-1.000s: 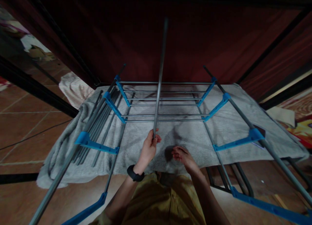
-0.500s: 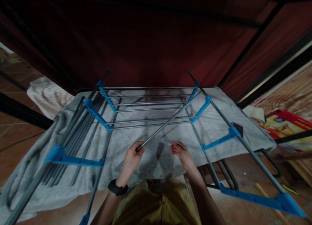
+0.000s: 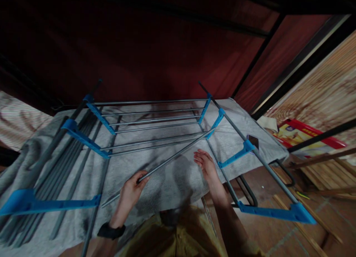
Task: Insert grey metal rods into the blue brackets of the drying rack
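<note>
My left hand (image 3: 130, 192), with a black band at the wrist, is closed round a thin grey metal rod (image 3: 172, 157). The rod slants low from the hand up and right to a blue bracket (image 3: 215, 122) on the right side of a rack frame (image 3: 150, 116) of grey rods and blue plastic arms. My right hand (image 3: 205, 164) hovers open over the grey towel (image 3: 172, 179), just right of the rod and touching nothing. The frame stands on the towel in front of me.
Several loose grey rods (image 3: 69, 168) lie in a bundle on the towel at the left. Long grey side tubes with blue arms (image 3: 275, 212) run toward me on both sides. A dark red cloth wall (image 3: 155, 53) is behind. A colourful box (image 3: 303, 134) and wooden slats (image 3: 328, 171) lie at the right.
The rod in my left hand has swung from nearly upright down to a low slant toward the right blue bracket. My left hand moved down-left, and my view turned to the right.
</note>
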### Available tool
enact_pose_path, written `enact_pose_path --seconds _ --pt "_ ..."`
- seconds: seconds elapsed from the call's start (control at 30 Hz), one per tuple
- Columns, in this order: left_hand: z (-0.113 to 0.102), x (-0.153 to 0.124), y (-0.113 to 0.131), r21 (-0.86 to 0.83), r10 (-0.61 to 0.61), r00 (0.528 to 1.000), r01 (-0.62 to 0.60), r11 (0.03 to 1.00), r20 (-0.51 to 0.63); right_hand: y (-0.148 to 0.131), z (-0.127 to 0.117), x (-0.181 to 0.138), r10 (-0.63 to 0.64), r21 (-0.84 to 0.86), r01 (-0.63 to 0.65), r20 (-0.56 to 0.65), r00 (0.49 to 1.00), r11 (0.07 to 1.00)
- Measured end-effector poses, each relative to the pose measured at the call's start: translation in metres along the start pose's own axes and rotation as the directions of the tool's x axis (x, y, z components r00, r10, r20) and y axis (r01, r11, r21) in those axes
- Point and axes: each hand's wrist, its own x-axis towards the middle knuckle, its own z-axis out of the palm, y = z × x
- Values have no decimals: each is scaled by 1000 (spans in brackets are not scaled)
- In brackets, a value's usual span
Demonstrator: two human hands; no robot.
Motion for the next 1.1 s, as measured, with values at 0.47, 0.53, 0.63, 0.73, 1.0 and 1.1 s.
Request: enact_pose_path --seconds 0.47,0.53,0.63,0.73,1.0,1.1 --pt "-15 3 -18 231 71 981 -113 966 183 -6 -28 34 -55 164 76 -129 990 984" --pt "-17 4 -23 241 78 974 -130 962 212 -5 -31 37 -53 164 78 -148 988 983" --pt "-18 5 -26 264 81 969 -144 954 235 -5 -34 41 -56 156 85 -182 982 984" --pt "-18 4 -25 287 75 965 -149 946 251 -6 -40 44 -58 168 91 -192 980 982" --pt "-18 1 -13 285 51 978 -109 952 204 -4 -52 49 -118 152 155 -228 966 976" --pt "-19 0 -7 297 48 986 -94 950 160 -3 -54 50 -117 145 149 -210 971 978"
